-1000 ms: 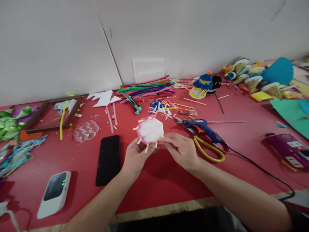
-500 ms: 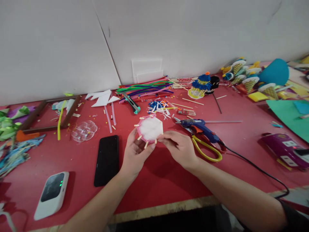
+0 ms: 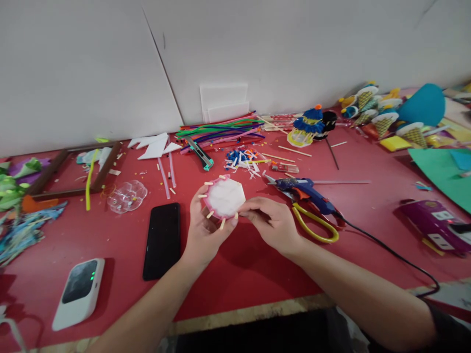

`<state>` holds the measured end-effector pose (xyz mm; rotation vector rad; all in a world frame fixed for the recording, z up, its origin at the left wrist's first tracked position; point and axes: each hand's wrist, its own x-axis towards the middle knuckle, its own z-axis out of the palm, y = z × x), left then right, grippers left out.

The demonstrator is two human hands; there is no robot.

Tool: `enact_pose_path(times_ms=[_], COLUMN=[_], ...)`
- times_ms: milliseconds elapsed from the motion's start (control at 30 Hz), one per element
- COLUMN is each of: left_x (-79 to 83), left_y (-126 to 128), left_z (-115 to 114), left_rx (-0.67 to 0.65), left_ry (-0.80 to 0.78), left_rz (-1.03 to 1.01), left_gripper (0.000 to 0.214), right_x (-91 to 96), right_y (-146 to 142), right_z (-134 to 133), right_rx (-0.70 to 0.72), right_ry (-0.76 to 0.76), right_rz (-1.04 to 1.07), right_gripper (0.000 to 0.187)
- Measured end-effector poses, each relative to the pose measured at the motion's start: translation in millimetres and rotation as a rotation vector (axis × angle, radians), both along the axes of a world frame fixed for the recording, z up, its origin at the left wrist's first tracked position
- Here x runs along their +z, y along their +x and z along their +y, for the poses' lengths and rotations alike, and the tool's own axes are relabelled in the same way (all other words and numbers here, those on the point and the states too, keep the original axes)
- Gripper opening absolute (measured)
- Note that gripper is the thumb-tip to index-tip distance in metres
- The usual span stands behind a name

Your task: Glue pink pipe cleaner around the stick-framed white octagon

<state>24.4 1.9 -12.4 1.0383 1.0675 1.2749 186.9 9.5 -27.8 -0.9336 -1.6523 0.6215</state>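
My left hand [image 3: 206, 228] is wrapped around the lower left of a small white polygonal disc [image 3: 225, 197]. Short pale sticks [image 3: 210, 214] stand along the disc's edge, and a fuzzy pink pipe cleaner [image 3: 208, 203] runs around them on the left and lower sides. At the lower right edge, my right hand [image 3: 267, 220] is closed in a pinch where the pink pipe cleaner ends; its tip is hidden by the fingers. Just right of that hand lie a blue glue gun [image 3: 307, 191] and yellow-handled scissors [image 3: 316, 230].
Left of my hands are a black phone [image 3: 162, 241] and a white device with a screen [image 3: 79, 293]. Pipe cleaners [image 3: 221, 130], a cutter [image 3: 199, 153] and trimmings [image 3: 245, 159] lie behind. A blue-topped model [image 3: 307, 126] stands farther right; the glue gun's cord [image 3: 386, 252] crosses the right side.
The disc has shifted slightly left and tilts a little differently in my left hand. My right hand keeps its pinch at the disc's edge. The camera view has moved slightly.
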Motion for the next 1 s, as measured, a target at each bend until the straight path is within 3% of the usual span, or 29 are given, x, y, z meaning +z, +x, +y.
enact_pose_path(times_ms=[133,267,400,633,1000], left_x=[0.1,1.0,4.0,6.0,4.3], left_y=[0,1,1,0,0], left_z=[0,-1,-3,-9,-5], left_rx=[0.000,0.106,0.163,0.189,0.152], left_ry=[0.163,0.342,0.325,0.289,0.339], left_rz=[0.074,0.209,0.316,0.303,0.368], left_gripper=[0.066,0.061,0.052,0.064,0.057], right_x=[0.7,4.9,10.1,9.8,7.5], right_y=[2,2,2,3,1], right_z=[0,-4,-8,-9,-11], right_rx=[0.005,-0.024,-0.100,-0.118,-0.029], right_ry=[0.072,0.162,0.140,0.259,0.213], right_rz=[-0.007,-0.049,-0.117,-0.189,-0.105], right_gripper=[0.018,0.016,0.011,0.014,0.014])
